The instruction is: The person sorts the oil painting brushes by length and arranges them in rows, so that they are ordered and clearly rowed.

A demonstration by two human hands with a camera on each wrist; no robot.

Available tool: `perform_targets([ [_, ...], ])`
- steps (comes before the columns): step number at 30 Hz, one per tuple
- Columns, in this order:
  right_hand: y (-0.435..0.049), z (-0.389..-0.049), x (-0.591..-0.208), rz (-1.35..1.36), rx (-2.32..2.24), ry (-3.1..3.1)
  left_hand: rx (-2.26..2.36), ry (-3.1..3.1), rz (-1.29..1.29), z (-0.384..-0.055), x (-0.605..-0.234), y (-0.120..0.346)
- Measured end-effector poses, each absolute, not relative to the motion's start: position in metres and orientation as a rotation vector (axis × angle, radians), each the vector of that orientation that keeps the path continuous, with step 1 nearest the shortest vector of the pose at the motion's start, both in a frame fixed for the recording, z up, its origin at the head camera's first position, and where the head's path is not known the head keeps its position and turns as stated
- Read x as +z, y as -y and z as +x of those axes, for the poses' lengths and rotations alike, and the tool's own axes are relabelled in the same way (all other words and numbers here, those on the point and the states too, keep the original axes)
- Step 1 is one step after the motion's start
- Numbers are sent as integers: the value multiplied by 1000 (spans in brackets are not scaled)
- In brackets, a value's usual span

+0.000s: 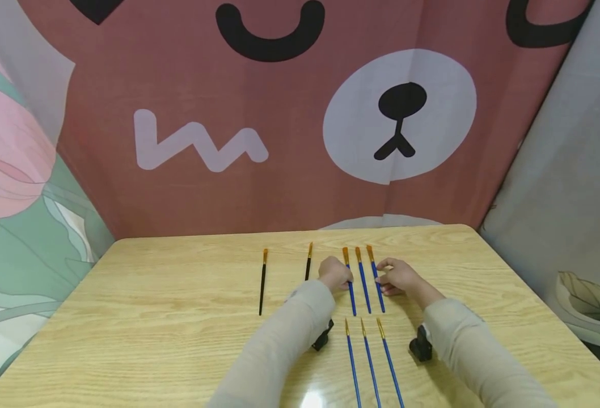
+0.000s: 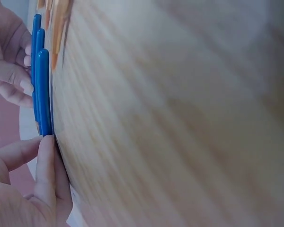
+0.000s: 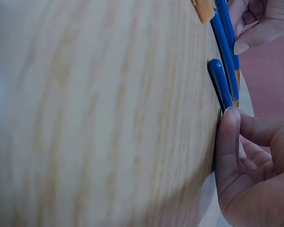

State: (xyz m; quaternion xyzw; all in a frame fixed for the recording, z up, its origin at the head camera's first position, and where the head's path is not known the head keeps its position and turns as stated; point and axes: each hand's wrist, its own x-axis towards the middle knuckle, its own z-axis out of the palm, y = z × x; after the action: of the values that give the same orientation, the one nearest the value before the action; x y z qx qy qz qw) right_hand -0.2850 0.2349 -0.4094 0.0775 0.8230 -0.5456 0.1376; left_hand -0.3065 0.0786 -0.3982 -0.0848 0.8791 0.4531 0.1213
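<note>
Three blue flat paintbrushes lie side by side, bristles toward the back of the table: a left one (image 1: 352, 294), a middle one (image 1: 363, 283) and a right one (image 1: 379, 294). My left hand (image 1: 336, 273) pinches the left brush between thumb and fingertips, low against the table. On the other side, my right hand (image 1: 398, 276) has thumb and finger at the right brush, pinching its handle (image 3: 219, 80). The middle brush lies between the hands, untouched. In the left wrist view, the blue handles (image 2: 43, 90) overlap closely.
Nearer the front lie three thin blue brushes with pointed tips, among them a left one (image 1: 352, 362) and a right one (image 1: 392, 368). Two black-handled brushes lie leftward, one at far left (image 1: 262, 289), another (image 1: 308, 266) partly behind the left hand. A printed curtain (image 1: 203, 198) hangs behind the table.
</note>
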Motion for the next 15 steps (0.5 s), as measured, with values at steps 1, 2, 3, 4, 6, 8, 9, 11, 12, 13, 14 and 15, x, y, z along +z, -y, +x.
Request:
perform_targets([
  [1, -235, -285, -410, 224, -1577, -2381, 1333, -2559, -247, -306, -398, -78],
  [2, -235, -284, -410, 222, -1577, -2380, 1341, -2552, -247, -306, -398, -78],
  [3, -234, -284, -411, 225, -1579, -2378, 1345, -2549, -242, -306, -399, -77],
  [4, -235, -284, -411, 215, -1577, -2377, 1361, -2538, -241, -306, -399, -77],
  [6, -234, -284, -412, 228, -1579, -2371, 1373, -2532, -235, -305, -400, -76],
  [8, -234, -285, -412, 234, -1579, -2369, 1385, -2527, -232, -306, -400, -76],
  [9, -234, -285, -411, 236, -1578, -2371, 1391, -2525, -233, -306, -400, -76],
  [11, -234, -286, -410, 248, -1573, -2377, 1407, -2516, -239, -307, -401, -76],
  [12, -234, -286, -410, 242, -1568, -2382, 1412, -2512, -239, -307, -401, -76],
  [13, -234, -286, -410, 243, -1564, -2387, 1417, -2508, -238, -308, -401, -76],
  [14, -234, -287, -409, 241, -1562, -2390, 1418, -2507, -232, -308, -402, -75],
  [15, -234, -287, -409, 242, -1564, -2390, 1425, -2498, -232, -309, -402, -75],
])
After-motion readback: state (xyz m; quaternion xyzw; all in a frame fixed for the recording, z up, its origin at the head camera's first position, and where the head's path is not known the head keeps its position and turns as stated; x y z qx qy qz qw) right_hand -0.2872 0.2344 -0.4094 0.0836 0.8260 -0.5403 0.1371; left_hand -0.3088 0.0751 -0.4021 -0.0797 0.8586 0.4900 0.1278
